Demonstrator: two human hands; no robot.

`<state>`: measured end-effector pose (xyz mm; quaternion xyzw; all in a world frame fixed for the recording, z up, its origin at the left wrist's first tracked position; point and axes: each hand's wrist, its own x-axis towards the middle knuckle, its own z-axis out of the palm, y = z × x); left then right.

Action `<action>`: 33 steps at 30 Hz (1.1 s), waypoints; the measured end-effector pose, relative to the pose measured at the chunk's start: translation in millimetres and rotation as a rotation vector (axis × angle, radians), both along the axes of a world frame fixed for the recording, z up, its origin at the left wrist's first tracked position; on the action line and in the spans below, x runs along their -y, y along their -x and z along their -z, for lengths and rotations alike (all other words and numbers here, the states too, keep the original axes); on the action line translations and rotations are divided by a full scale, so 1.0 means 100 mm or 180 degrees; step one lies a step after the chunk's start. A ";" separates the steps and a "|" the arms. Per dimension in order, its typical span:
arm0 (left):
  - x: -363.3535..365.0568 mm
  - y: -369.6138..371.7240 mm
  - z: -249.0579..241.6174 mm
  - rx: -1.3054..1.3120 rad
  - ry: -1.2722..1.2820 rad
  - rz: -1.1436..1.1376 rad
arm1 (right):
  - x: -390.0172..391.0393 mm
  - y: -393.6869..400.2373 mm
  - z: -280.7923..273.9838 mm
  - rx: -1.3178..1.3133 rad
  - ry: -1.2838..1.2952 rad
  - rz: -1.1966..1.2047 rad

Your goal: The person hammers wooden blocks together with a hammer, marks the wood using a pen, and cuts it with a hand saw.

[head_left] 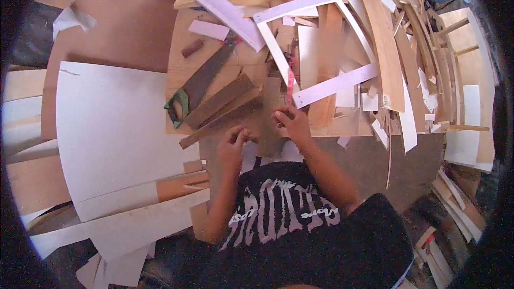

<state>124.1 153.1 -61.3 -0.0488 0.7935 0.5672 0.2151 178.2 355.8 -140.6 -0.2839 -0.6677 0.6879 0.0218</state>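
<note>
My left hand [233,142] is just off the front edge of the worktable, fingers curled and fingertips together; what they hold, if anything, is too small to make out. To its right, my right hand [290,122] is closed with bent fingers at the table's front. A narrow pink strip with dark marks, like a measuring tape [290,83], runs down to this hand's fingers. It overlaps the near left corner of a four-sided wooden frame [336,85] with pale faces. Between my hands lies a brown board [272,104]. Dark wood offcuts [222,104] are beside my left hand.
A handsaw [202,77] with a green handle lies left of the frame. Behind it rest a long pale strip [222,13] and a brown block [193,48]. A large white panel [123,134] stretches along the left. Long planks [386,48] and scraps crowd the right side.
</note>
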 end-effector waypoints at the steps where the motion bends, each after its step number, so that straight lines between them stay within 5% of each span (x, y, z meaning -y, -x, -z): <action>1: 0.04 0.12 0.01 0.0033 -0.0039 -0.0005 | 0.13 0.01 -0.01 -0.0019 0.0013 0.0006; 6: 0.18 0.62 0.13 0.0045 -0.1073 0.0167 | 0.67 0.25 -0.33 0.0164 -0.0224 -0.0016; 10: 0.38 0.87 0.05 0.0447 -0.1183 0.0414 | 1.02 0.44 -0.67 0.0069 -0.0042 0.0131; 15: 0.53 1.01 0.16 -0.0051 -0.1172 0.1079 | 1.29 0.50 -0.73 -0.0197 0.0030 0.0398; 21: 0.67 0.75 0.09 0.0969 -0.1370 0.0652 | 1.46 0.28 -0.80 0.0049 -0.0670 0.0455; 23: 0.74 0.62 -0.01 0.0743 -0.1225 0.0775 | 1.54 0.20 -0.97 0.0229 -0.1206 0.0394; 30: 1.21 0.27 0.13 0.0402 -0.0918 0.0871 | 1.97 -0.18 -0.58 0.0048 -0.1275 0.0362; 33: 1.51 0.18 0.15 0.0252 -0.0706 0.0739 | 2.22 -0.23 -0.39 0.0084 -0.0583 0.0171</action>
